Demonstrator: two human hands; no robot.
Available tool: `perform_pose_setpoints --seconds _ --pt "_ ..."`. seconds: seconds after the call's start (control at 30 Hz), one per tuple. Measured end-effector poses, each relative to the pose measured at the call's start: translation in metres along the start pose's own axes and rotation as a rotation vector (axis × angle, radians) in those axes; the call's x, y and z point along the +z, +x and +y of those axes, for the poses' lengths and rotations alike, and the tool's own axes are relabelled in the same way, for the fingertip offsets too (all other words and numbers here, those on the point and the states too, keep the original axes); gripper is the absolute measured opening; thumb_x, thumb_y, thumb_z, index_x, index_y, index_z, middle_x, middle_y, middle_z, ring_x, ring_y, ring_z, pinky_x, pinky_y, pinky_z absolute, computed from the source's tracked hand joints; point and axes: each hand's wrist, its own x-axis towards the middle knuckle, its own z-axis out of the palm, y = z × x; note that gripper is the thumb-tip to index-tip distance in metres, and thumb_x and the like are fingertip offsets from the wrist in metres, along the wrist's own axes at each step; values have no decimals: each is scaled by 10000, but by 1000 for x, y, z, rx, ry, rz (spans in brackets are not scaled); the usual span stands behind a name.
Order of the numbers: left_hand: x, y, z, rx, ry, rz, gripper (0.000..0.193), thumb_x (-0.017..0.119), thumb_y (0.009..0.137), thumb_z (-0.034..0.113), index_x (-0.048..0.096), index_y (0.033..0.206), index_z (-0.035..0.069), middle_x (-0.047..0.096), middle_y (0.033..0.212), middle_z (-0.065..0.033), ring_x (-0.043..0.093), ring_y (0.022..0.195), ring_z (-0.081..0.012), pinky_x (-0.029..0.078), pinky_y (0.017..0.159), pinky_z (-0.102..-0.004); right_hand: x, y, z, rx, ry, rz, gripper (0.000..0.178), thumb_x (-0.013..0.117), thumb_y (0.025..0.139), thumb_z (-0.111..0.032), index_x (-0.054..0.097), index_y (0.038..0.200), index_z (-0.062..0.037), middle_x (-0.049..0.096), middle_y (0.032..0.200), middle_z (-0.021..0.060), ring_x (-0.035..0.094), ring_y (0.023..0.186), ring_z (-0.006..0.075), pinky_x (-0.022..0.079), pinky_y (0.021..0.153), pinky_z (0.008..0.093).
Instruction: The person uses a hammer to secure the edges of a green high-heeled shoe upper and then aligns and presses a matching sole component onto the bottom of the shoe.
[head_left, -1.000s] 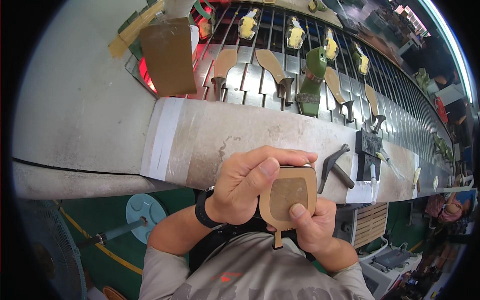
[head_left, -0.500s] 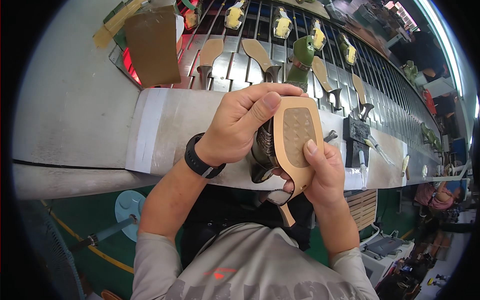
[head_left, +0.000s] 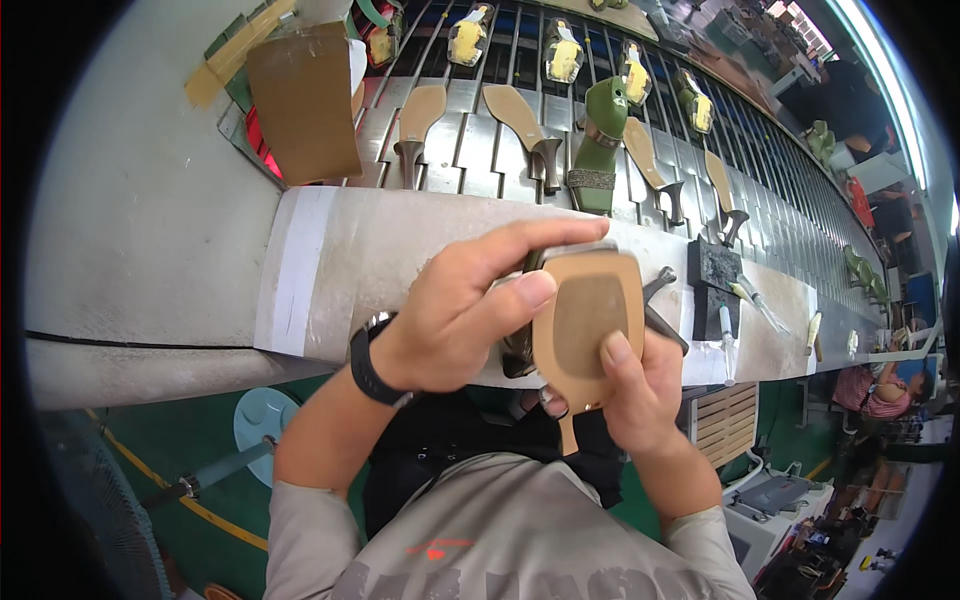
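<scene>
Between my hands is a high-heeled shoe with its tan sole (head_left: 588, 315) turned up, slightly blurred by motion. My left hand (head_left: 455, 320) holds its left side, the thumb at the sole's edge and the fingers stretched across the toe end. On the right, my right hand (head_left: 645, 385) grips the narrower part near me, thumb pressed on the sole. Its other fingers are hidden beneath. The dark upper shows only partly under my left hand, and the tan heel tip (head_left: 569, 436) points toward my body.
Beyond the bench (head_left: 330, 260), a slatted metal conveyor carries loose heeled soles (head_left: 420, 115), a green last with a strapped upper (head_left: 598, 135) and yellow-topped lasts (head_left: 564, 52). To the right lie a metal wrench (head_left: 657, 284), a black block (head_left: 714, 270) and brushes (head_left: 765, 305). A brown board (head_left: 305, 100) stands left.
Both hands have brought the shoe down toward my body and tilted it, so the sole looks shorter. More of the green last and the conveyor's near edge is uncovered.
</scene>
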Motion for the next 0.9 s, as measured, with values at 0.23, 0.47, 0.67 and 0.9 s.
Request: perform_pose_setpoints --seconds 0.23,0.47,0.67,0.9 --pt "29 -50 13 5 38 188 435 505 1113 282 615 1305 -92 697 1272 -316 722 1156 -340 571 1016 -439 11 -27 19 -214 -305 -152 329 531 1105 -187 720 995 59 747 756 105 692 611 153 546 569 292" --pt "40 -54 31 -121 -77 425 180 625 1031 136 613 1087 -35 733 1129 -321 750 1066 -364 566 1034 -500 24 -22 20 -288 -483 -176 209 669 1024 -132 675 863 1 591 606 100 574 485 233 456 476 355" --pt "39 -53 43 -185 71 456 173 727 945 69 562 967 20 755 1006 -241 766 975 -307 559 1038 -518 34 -20 21 -381 -567 -208 207 684 991 -132 649 823 -17 567 603 97 545 477 258 432 458 373" --pt "33 -55 37 -136 231 569 214 751 871 42 564 975 33 739 922 -157 752 871 -231 577 998 -461 44 -11 19 -482 -666 -202 277 761 942 -147 592 746 -47 527 553 99 536 437 291 427 419 405"
